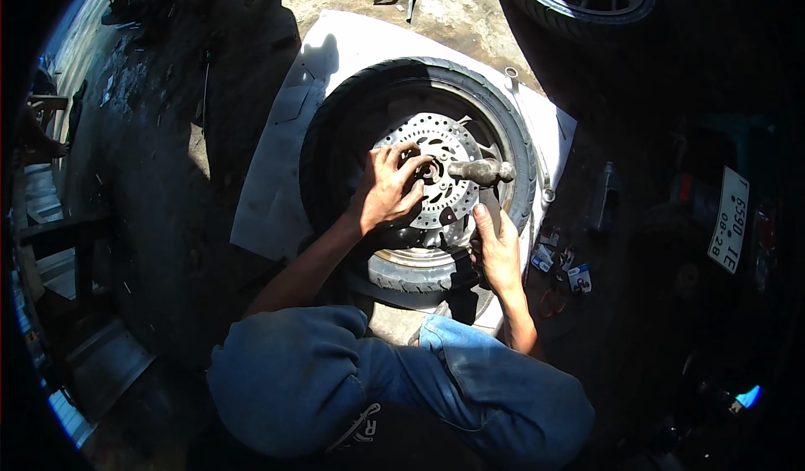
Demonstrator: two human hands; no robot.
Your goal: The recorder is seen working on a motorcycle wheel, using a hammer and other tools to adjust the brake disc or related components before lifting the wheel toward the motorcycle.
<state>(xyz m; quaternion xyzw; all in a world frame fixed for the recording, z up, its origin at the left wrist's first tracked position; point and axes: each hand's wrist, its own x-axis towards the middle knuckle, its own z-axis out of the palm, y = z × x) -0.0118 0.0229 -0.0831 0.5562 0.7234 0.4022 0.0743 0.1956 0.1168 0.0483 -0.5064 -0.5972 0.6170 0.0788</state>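
Note:
A motorcycle wheel [521,148] with a black tyre lies flat in front of me, its drilled brake disc [453,207] facing up. My left hand [387,187] is over the disc, thumb and fingers curled in a pinch at the round hub centre [430,171]. Whatever small part they hold there is hidden by the fingers. In my right hand [498,249] is a hammer [484,171], gripped by its dark handle. Its worn metal head lies level just right of the hub, above the disc; contact cannot be made out.
Under the wheel is a white sheet [264,211], with a long ring spanner [537,135] on its right side. Another wheel [616,5] lies at the far right. Small packets [579,278], a bottle [604,194] and a number plate [729,219] are on the right.

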